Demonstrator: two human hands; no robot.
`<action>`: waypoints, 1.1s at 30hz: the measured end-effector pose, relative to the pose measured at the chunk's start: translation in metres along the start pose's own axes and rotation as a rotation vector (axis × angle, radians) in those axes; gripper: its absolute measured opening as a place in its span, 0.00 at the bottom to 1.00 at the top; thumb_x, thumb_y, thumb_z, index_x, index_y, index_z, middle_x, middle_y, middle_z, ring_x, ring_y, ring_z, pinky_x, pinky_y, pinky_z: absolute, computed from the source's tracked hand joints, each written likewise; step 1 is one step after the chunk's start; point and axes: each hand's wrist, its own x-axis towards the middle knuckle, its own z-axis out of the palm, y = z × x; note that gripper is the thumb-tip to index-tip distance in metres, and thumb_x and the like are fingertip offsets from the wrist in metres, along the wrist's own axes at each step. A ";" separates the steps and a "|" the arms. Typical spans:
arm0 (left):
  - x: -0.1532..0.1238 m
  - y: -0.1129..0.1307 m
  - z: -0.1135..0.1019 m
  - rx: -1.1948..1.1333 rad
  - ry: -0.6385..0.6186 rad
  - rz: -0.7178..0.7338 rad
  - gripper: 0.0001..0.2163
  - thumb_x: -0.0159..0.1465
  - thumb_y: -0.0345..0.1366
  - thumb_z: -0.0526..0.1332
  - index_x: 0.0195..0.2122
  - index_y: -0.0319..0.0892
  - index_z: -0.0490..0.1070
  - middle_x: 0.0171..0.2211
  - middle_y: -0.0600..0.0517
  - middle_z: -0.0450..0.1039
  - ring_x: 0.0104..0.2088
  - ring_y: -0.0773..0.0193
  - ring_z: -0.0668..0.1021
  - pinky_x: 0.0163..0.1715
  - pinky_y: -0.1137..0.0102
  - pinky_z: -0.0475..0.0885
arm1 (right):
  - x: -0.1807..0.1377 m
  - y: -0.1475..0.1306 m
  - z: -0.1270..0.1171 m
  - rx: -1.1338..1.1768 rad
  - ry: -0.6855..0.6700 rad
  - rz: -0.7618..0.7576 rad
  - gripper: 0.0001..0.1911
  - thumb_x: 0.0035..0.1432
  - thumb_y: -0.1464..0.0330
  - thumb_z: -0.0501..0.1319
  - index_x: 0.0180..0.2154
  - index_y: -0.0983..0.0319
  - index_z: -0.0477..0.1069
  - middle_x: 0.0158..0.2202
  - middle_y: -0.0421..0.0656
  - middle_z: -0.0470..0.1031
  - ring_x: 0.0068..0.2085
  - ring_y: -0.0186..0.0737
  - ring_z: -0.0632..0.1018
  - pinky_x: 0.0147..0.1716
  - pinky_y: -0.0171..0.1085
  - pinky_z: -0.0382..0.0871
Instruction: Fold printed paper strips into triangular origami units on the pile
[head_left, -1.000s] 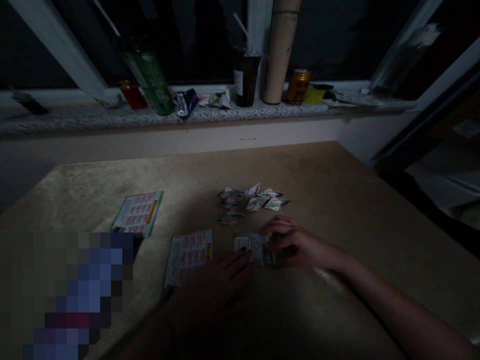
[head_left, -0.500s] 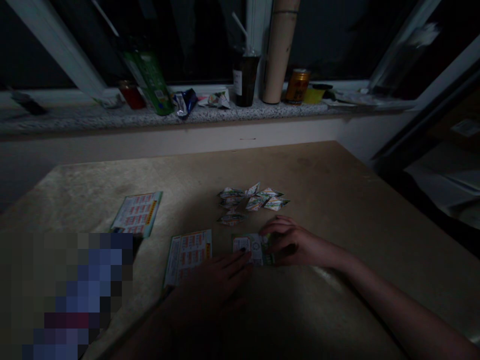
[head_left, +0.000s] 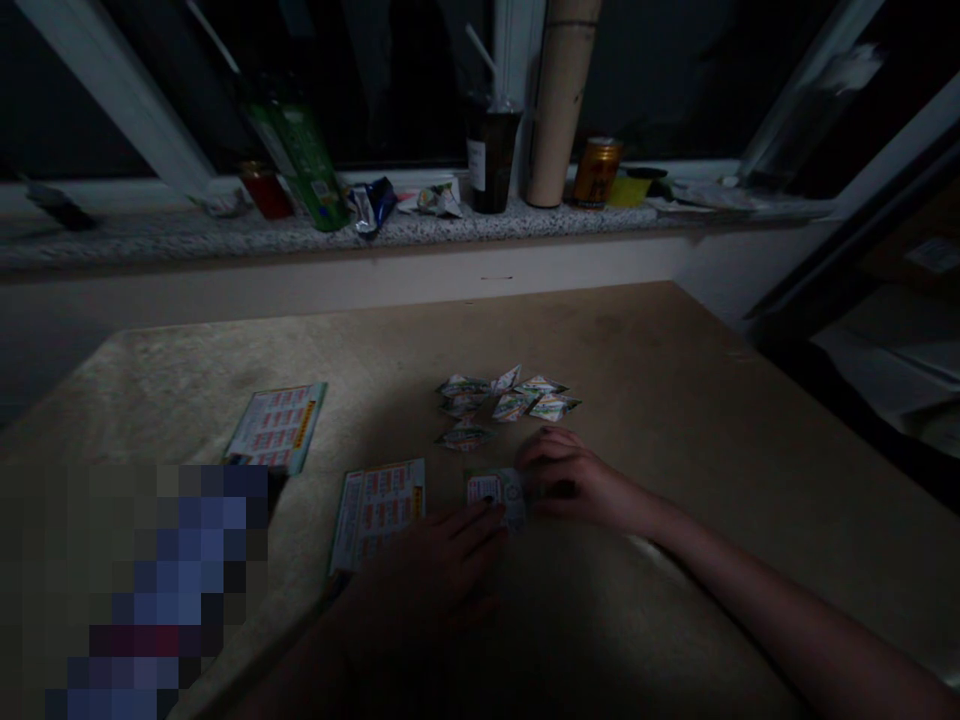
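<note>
A small printed paper sheet [head_left: 510,490] with green and white print lies on the table in front of me. My left hand [head_left: 446,550] rests with outstretched fingers on its left part. At the right end, my right hand [head_left: 570,480] has its fingers bent around the paper's edge, which they partly cover. Beneath my left wrist and palm sticks out a larger printed sheet [head_left: 379,500] with rows of red print. Just beyond both hands sits a cluster of several folded paper diamonds [head_left: 514,405], with one folded paper piece [head_left: 465,437] nearer to me.
Farther left lies another printed sheet [head_left: 279,425] on the brown table [head_left: 637,350]. A pixelated patch hides the lower left. Along the windowsill [head_left: 420,228] stand a green bottle [head_left: 319,180], a dark cup with a straw [head_left: 491,160], a bamboo-like tube [head_left: 559,110] and an orange can [head_left: 598,173].
My right hand's fingers have closed in more and shifted slightly left over the small sheet, covering more of its right end. My left hand has stayed nearly in place.
</note>
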 end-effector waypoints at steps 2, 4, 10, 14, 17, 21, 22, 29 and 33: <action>0.001 0.001 -0.002 0.002 0.016 -0.004 0.20 0.64 0.43 0.54 0.55 0.40 0.61 0.57 0.45 0.62 0.57 0.54 0.63 0.52 0.61 0.63 | 0.003 -0.001 0.006 -0.017 0.039 0.000 0.08 0.52 0.63 0.64 0.34 0.61 0.73 0.38 0.44 0.71 0.45 0.42 0.68 0.50 0.44 0.56; 0.001 0.002 -0.003 -0.001 0.028 0.002 0.21 0.63 0.43 0.54 0.55 0.40 0.61 0.56 0.44 0.62 0.57 0.54 0.64 0.52 0.62 0.63 | 0.006 -0.002 0.012 -0.037 0.067 -0.004 0.08 0.53 0.63 0.63 0.32 0.61 0.72 0.36 0.43 0.70 0.43 0.41 0.69 0.50 0.44 0.56; 0.001 0.001 0.000 -0.015 0.033 0.014 0.22 0.62 0.42 0.56 0.56 0.39 0.60 0.57 0.44 0.62 0.56 0.53 0.65 0.52 0.61 0.63 | 0.011 0.001 0.025 -0.148 0.106 -0.009 0.09 0.55 0.62 0.61 0.30 0.62 0.68 0.32 0.43 0.67 0.40 0.42 0.67 0.48 0.44 0.56; 0.000 0.001 0.005 -0.043 0.066 0.022 0.22 0.62 0.42 0.55 0.56 0.38 0.59 0.55 0.42 0.63 0.56 0.54 0.65 0.52 0.61 0.63 | 0.013 0.000 0.029 -0.185 0.093 0.009 0.08 0.58 0.64 0.58 0.30 0.62 0.66 0.31 0.42 0.67 0.40 0.41 0.66 0.45 0.41 0.57; -0.001 0.001 0.006 -0.045 0.060 0.015 0.23 0.62 0.43 0.55 0.56 0.38 0.59 0.56 0.42 0.63 0.56 0.54 0.65 0.53 0.61 0.62 | 0.014 -0.003 0.031 -0.201 0.098 0.032 0.08 0.59 0.65 0.57 0.29 0.62 0.65 0.29 0.42 0.67 0.39 0.40 0.66 0.45 0.40 0.56; -0.001 0.002 0.006 -0.055 0.047 -0.001 0.23 0.62 0.42 0.55 0.56 0.38 0.58 0.56 0.42 0.62 0.57 0.54 0.64 0.53 0.61 0.62 | 0.014 -0.006 0.034 -0.233 0.131 0.076 0.10 0.59 0.65 0.57 0.27 0.62 0.64 0.29 0.42 0.67 0.38 0.41 0.66 0.44 0.40 0.56; -0.001 0.003 0.005 -0.059 0.047 -0.003 0.23 0.62 0.42 0.55 0.57 0.38 0.58 0.57 0.43 0.62 0.57 0.54 0.64 0.53 0.61 0.62 | 0.014 -0.006 0.034 -0.238 0.142 0.091 0.10 0.59 0.66 0.56 0.27 0.62 0.64 0.29 0.42 0.68 0.37 0.41 0.66 0.43 0.39 0.57; 0.000 0.004 0.004 -0.059 0.019 -0.009 0.24 0.61 0.42 0.56 0.57 0.37 0.58 0.57 0.41 0.61 0.57 0.53 0.64 0.53 0.61 0.62 | 0.016 -0.009 0.038 -0.300 0.149 0.148 0.09 0.60 0.66 0.55 0.28 0.62 0.65 0.29 0.42 0.68 0.35 0.39 0.67 0.40 0.38 0.57; 0.000 0.005 0.006 -0.060 0.039 -0.020 0.23 0.62 0.41 0.56 0.56 0.37 0.58 0.56 0.41 0.62 0.56 0.54 0.65 0.53 0.62 0.63 | 0.017 -0.010 0.042 -0.461 0.133 0.186 0.09 0.60 0.66 0.54 0.30 0.62 0.67 0.33 0.45 0.68 0.38 0.43 0.67 0.41 0.40 0.57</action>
